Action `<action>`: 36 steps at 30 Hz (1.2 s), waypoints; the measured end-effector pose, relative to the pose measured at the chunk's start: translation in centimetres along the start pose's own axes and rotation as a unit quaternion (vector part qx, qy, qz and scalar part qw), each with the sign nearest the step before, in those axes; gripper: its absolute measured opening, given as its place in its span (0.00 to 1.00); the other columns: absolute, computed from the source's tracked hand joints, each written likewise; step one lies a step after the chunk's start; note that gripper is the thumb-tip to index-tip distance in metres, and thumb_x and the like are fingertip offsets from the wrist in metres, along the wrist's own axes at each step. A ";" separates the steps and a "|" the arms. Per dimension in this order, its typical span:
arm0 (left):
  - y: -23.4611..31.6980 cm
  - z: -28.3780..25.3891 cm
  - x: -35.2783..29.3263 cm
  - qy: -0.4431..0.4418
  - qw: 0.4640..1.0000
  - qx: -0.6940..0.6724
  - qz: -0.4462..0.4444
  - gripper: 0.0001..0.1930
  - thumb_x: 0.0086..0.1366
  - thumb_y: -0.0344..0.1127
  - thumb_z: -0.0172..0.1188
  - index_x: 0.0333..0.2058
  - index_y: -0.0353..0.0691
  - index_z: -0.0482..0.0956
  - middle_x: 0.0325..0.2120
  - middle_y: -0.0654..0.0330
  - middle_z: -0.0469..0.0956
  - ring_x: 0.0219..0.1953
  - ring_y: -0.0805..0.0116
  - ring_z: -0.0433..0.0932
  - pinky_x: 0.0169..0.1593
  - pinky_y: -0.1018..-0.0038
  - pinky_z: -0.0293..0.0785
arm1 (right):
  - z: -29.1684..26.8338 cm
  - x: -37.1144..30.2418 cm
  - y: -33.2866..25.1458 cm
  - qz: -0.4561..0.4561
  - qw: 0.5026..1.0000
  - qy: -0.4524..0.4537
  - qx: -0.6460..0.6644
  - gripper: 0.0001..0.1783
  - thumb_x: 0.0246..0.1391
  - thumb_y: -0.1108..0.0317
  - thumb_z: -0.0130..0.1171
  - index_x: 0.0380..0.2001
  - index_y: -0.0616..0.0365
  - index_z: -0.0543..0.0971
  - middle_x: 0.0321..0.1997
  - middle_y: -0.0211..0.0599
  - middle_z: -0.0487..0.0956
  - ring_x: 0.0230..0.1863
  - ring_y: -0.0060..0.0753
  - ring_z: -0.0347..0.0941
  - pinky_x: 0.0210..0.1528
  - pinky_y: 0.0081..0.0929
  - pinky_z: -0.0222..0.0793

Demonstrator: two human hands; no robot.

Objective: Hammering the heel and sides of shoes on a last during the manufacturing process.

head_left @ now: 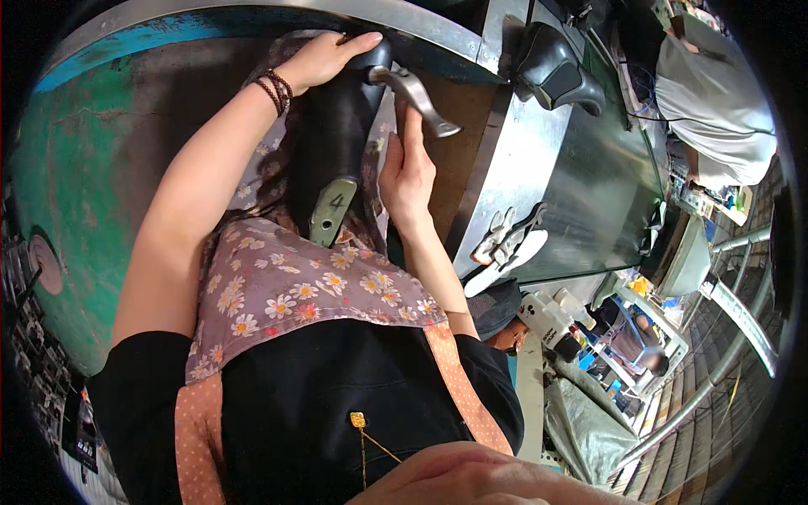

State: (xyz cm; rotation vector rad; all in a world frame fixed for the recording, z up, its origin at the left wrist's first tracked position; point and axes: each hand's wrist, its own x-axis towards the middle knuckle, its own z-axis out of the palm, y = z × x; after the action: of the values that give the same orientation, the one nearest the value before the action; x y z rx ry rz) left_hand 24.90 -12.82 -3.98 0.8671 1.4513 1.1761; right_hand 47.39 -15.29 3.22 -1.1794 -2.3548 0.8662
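Note:
A long black piece [324, 143], which looks like a shoe upper on a last, lies over my lap. From its near end shows a green block [333, 210] with a hole. My left hand [324, 63] is closed round the far end, its thumb stretched over the top. Against that end sits a curved metal tool [427, 105], like pincers, one arm sticking out to the right. My right hand [408, 172] is at this tool, one finger reaching up behind it; its grip is partly hidden. A floral apron [311, 282] covers my lap.
To the right stands a metal-edged bench [581, 185] bearing a shiny black shaped piece [551, 67] and several white, grey and black pieces [509, 248]. A person [715, 101] in grey is beyond it. Near a white machine [547, 324], another person's dark cap [497, 307] shows.

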 end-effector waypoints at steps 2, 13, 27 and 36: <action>0.7 0.0 0.1 0.009 1.000 -0.004 0.011 0.35 0.62 0.64 0.54 0.42 0.30 0.80 0.37 0.57 0.80 0.38 0.72 0.77 0.46 0.76 0.72 | -0.6 0.2 -0.2 -0.059 0.996 0.063 0.035 0.30 0.59 0.78 0.50 0.65 0.63 0.59 0.57 0.56 0.73 0.57 0.45 0.73 0.54 0.28 0.67; 0.8 -0.8 0.5 -0.121 0.981 -0.120 -0.096 0.28 0.65 0.57 0.54 0.45 0.32 0.77 0.38 0.61 0.80 0.37 0.76 0.77 0.44 0.78 0.74 | -1.7 -0.2 -1.8 -0.099 0.993 0.062 0.033 0.30 0.57 0.81 0.49 0.64 0.62 0.61 0.54 0.56 0.75 0.55 0.48 0.74 0.52 0.31 0.70; 0.8 -1.4 0.9 -0.179 0.945 -0.222 -0.157 0.26 0.63 0.55 0.58 0.45 0.36 0.77 0.40 0.56 0.81 0.36 0.70 0.81 0.39 0.73 0.80 | -0.8 1.3 -2.3 -0.007 0.995 -0.049 -0.087 0.27 0.59 0.76 0.50 0.62 0.54 0.66 0.52 0.49 0.78 0.51 0.46 0.77 0.48 0.32 0.72; 0.3 -1.7 1.5 -0.212 0.924 -0.248 -0.201 0.24 0.63 0.54 0.59 0.45 0.36 0.77 0.39 0.57 0.80 0.37 0.72 0.80 0.42 0.71 0.79 | -1.1 1.9 -3.3 -0.021 0.994 -0.062 -0.088 0.22 0.58 0.73 0.53 0.56 0.53 0.72 0.42 0.50 0.80 0.42 0.51 0.79 0.41 0.37 0.74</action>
State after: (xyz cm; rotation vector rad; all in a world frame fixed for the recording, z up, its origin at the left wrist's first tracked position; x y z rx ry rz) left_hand 22.89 -11.69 -4.12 0.4047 0.8597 0.9088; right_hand 44.97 -14.89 6.36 -1.1680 -2.5922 0.7495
